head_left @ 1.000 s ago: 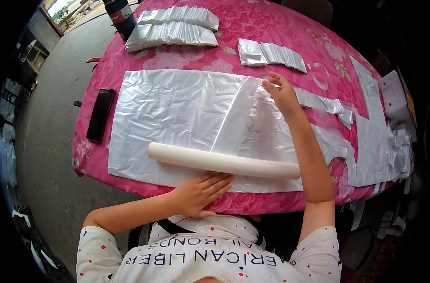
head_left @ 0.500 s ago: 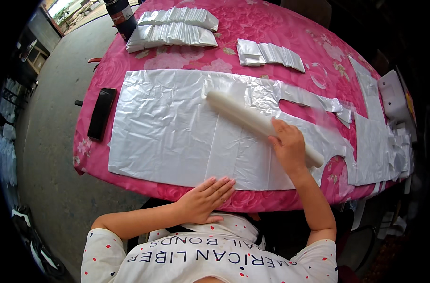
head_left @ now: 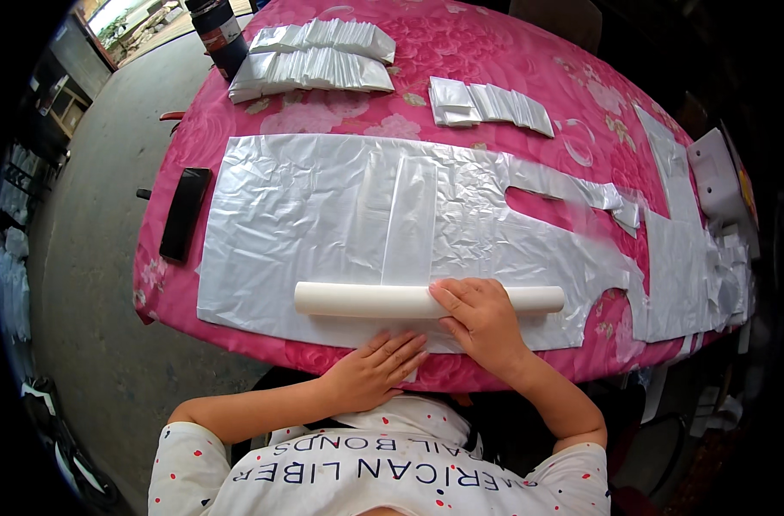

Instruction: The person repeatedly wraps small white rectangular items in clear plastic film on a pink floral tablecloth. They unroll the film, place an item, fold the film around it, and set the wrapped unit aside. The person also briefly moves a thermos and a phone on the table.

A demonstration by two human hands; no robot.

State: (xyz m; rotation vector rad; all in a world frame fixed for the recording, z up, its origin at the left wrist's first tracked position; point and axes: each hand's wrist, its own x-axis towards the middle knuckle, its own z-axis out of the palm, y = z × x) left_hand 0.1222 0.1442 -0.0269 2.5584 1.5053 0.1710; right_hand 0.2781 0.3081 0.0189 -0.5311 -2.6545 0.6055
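A flattened white plastic bag (head_left: 280, 215) with cut-out handles at its right end lies across the table. Over its near part lies a smooth white tube (head_left: 358, 300), roughly parallel to the near table edge. My right hand (head_left: 478, 320) grips this tube from above, just right of its middle. Resting flat with fingers stretched out, my left hand (head_left: 379, 365) touches the bag's near edge and holds nothing. A paler folded strip (head_left: 409, 224) runs across the middle of the bag, partly hidden under the tube.
A pink flowered tablecloth (head_left: 486, 52) covers the table. Folded plastic bundles (head_left: 315, 69) and a smaller row (head_left: 491, 105) sit at the back, near a dark bottle (head_left: 220, 39). A black phone (head_left: 186, 215) lies left; more plastic bags (head_left: 680, 267) and a white container (head_left: 717, 176) stand right.
My right hand has brought the tube toward me and turned it from slanting to nearly level. My left hand stays near the bag's edge.
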